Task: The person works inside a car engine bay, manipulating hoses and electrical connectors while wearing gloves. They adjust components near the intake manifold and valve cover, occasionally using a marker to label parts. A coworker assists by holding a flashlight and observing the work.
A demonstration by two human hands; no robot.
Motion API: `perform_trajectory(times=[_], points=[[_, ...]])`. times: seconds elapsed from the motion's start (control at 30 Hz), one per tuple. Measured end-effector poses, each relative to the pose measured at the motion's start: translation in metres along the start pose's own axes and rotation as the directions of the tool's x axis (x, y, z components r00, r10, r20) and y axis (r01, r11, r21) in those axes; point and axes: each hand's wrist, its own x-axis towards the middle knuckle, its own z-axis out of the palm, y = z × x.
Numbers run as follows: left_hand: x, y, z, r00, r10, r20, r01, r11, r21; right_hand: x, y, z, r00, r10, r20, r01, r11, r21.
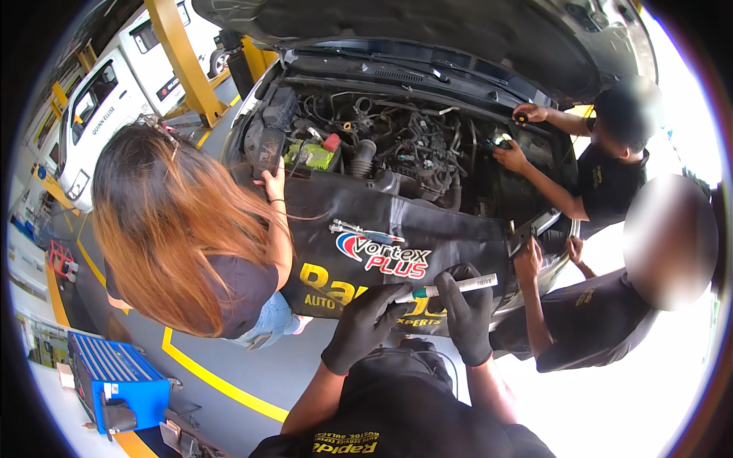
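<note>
My black-gloved hands are together over the car's front, in front of my chest. Between them lies a slim white pen-shaped tool (481, 282) with a green band, nearly level. My left hand (365, 327) pinches its dark left end, and my right hand (467, 317) is closed round its middle, the white barrel sticking out to the right. Under the hands is a black cover (458, 237) with printed lettering, draped over the car's front edge. A metal ratchet-like tool (363, 230) rests on that cover. Beyond it, the engine (420, 149) shows in the bay.
The raised hood (427, 30) overhangs the engine bay. A long-haired person (183, 229) stands at left, one hand at a dark object. At right, one person (603, 168) holds a lit lamp and a round black item; another (588, 320) stands nearer. A blue tool cart (126, 382) is lower left.
</note>
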Motion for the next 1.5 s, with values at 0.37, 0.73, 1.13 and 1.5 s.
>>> perform_trajectory(times=[0.37, 0.73, 1.13, 1.5], points=[[-0.049, 0.026, 0.015, 0.996, 0.04, -0.081, -0.051, 0.99, -0.129, -0.059, 0.002, -0.002, 0.994, -0.088, 0.067, 0.086, 0.996, 0.032], [-0.051, 0.053, -0.002, 0.998, -0.03, 0.062, 0.04, 0.985, -0.169, -0.071, -0.008, 0.005, 0.992, -0.12, 0.035, 0.118, 0.992, 0.043], [-0.084, -0.033, -0.019, 0.931, -0.175, 0.321, 0.095, 0.963, 0.251, 0.028, 0.105, -0.073, 0.976, 0.043, 0.212, 0.171, 0.443, -0.88], [-0.078, -0.016, 0.009, 0.84, -0.488, 0.237, 0.325, 0.803, 0.5, 0.179, 0.219, -0.018, 0.864, -0.017, 0.503, 0.437, 0.519, -0.734]])
